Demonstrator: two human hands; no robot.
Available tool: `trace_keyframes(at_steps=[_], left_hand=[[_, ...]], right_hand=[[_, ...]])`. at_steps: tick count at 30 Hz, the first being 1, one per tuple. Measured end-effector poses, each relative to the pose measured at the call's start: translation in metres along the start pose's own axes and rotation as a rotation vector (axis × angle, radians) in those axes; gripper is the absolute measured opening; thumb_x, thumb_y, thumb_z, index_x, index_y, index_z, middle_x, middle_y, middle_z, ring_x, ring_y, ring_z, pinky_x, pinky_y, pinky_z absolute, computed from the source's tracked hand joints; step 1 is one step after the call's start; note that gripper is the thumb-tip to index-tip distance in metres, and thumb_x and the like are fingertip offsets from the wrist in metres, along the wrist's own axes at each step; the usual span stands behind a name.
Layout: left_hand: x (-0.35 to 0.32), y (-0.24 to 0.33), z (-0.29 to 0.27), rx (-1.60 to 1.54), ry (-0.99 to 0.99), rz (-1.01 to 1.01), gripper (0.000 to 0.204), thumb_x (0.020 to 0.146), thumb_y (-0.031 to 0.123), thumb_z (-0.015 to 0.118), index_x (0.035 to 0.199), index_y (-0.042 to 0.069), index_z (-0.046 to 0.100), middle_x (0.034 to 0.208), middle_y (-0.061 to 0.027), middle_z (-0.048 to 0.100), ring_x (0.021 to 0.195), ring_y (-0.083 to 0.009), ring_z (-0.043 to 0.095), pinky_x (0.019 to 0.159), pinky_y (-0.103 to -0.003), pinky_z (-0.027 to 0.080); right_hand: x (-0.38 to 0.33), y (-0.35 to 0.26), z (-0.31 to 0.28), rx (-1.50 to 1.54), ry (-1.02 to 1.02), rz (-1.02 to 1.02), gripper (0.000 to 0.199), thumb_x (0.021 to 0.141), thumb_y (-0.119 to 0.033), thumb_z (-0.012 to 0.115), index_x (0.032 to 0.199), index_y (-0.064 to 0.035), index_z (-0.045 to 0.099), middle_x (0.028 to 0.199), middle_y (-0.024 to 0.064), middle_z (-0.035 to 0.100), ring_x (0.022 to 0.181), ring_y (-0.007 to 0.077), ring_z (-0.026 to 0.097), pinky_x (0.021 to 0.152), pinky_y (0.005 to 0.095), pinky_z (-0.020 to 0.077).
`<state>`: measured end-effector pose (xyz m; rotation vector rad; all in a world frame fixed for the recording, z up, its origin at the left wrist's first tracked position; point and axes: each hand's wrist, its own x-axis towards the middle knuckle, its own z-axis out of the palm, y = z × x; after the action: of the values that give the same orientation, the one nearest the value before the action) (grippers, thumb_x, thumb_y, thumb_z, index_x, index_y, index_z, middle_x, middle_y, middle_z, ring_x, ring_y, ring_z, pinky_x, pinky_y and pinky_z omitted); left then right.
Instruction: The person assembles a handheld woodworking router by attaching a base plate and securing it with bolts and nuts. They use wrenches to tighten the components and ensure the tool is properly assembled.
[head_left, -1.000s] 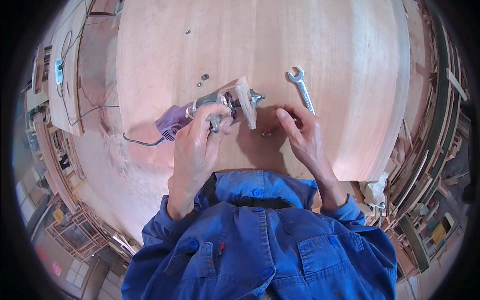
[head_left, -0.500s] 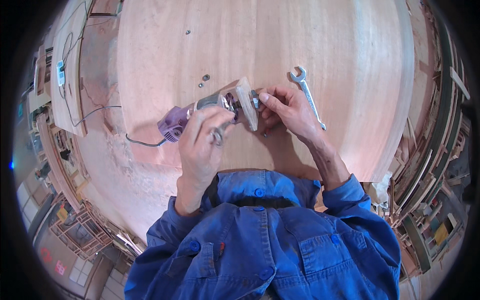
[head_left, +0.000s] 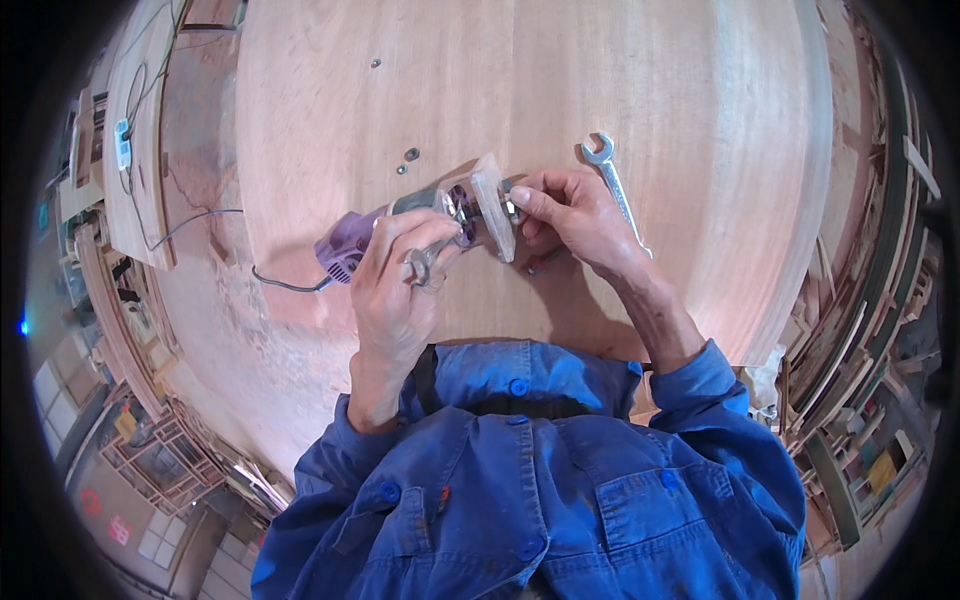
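A purple corded trim router (head_left: 345, 245) lies on its side on a wooden sheet, its square clear base plate (head_left: 490, 205) facing right. My left hand (head_left: 388, 290) is closed around a small open-ended wrench (head_left: 420, 264), held against the front of the router near its collar. On the far side of the plate, my right hand (head_left: 580, 215) pinches a short metal router bit (head_left: 512, 207) between thumb and forefinger. The other fingers of that hand curl underneath and are partly hidden. A larger open-ended wrench (head_left: 615, 185) lies just right of my right hand.
Several small metal nuts or rings, one a dark ring (head_left: 412, 155), lie beyond the router. Its cord (head_left: 290, 287) runs left toward a power strip (head_left: 122, 145) on a plank. Stacked boards (head_left: 850, 330) line the right side.
The wrench in my left hand has turned and shifted slightly left, with its open jaw now showing more clearly. My right hand stays at the bit, with its fingers slightly moved.
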<state>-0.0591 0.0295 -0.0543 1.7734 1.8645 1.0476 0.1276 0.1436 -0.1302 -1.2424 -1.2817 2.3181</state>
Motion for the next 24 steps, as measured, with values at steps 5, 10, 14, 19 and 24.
trace_keyframes(at_steps=[5, 10, 14, 19, 24], left_hand=[[0.0, -0.002, 0.0, -0.036, -0.017, -0.002, 0.022, 0.086, 0.002, 0.075, 0.106, 0.002, 0.067, 0.104, -0.0115, 0.067, 0.09, -0.0253, 0.067, 0.076, -0.033, 0.054], [0.002, 0.005, -0.004, 0.068, -0.072, -0.079, 0.02, 0.087, 0.002, 0.073, 0.106, 0.001, 0.067, 0.104, -0.0128, 0.068, 0.094, -0.0269, 0.068, 0.081, -0.034, 0.055], [0.002, 0.001, -0.003, 0.051, -0.06, -0.122, 0.018, 0.088, 0.0, 0.072, 0.105, 0.0, 0.067, 0.107, -0.0147, 0.068, 0.098, -0.0283, 0.069, 0.085, -0.035, 0.056], [-0.001, -0.01, 0.007, -0.112, 0.0, -0.139, 0.015, 0.09, 0.0, 0.069, 0.104, -0.002, 0.066, 0.108, -0.0164, 0.07, 0.103, -0.029, 0.069, 0.089, -0.036, 0.055], [-0.003, -0.017, 0.014, -0.187, 0.057, -0.103, 0.014, 0.092, 0.002, 0.068, 0.105, -0.003, 0.065, 0.104, -0.0157, 0.071, 0.103, -0.0308, 0.07, 0.092, -0.038, 0.054]], right_hand=[[-0.002, -0.001, 0.003, 0.06, 0.034, 0.046, 0.026, 0.099, -0.022, 0.067, 0.109, 0.001, 0.073, 0.074, 0.0022, 0.066, 0.064, 0.0073, 0.059, 0.055, 0.025, 0.0521], [-0.002, 0.001, -0.001, 0.065, 0.003, 0.033, 0.028, 0.1, -0.023, 0.067, 0.11, 0.0021, 0.072, 0.074, 0.0032, 0.066, 0.064, 0.0077, 0.06, 0.054, 0.0259, 0.0528], [-0.002, -0.001, 0.0, 0.103, -0.01, 0.049, 0.03, 0.101, -0.025, 0.066, 0.109, 0.0033, 0.071, 0.074, 0.0043, 0.066, 0.062, 0.0084, 0.062, 0.053, 0.0266, 0.0535], [-0.003, -0.009, 0.0, 0.043, -0.018, 0.054, 0.034, 0.101, -0.029, 0.065, 0.104, 0.0043, 0.07, 0.074, 0.006, 0.067, 0.06, 0.0101, 0.063, 0.053, 0.0276, 0.0555], [0.0, -0.006, -0.001, -0.002, -0.03, 0.081, 0.035, 0.101, -0.031, 0.065, 0.1, 0.0039, 0.069, 0.072, 0.006, 0.066, 0.061, 0.0107, 0.065, 0.052, 0.0281, 0.0558]])
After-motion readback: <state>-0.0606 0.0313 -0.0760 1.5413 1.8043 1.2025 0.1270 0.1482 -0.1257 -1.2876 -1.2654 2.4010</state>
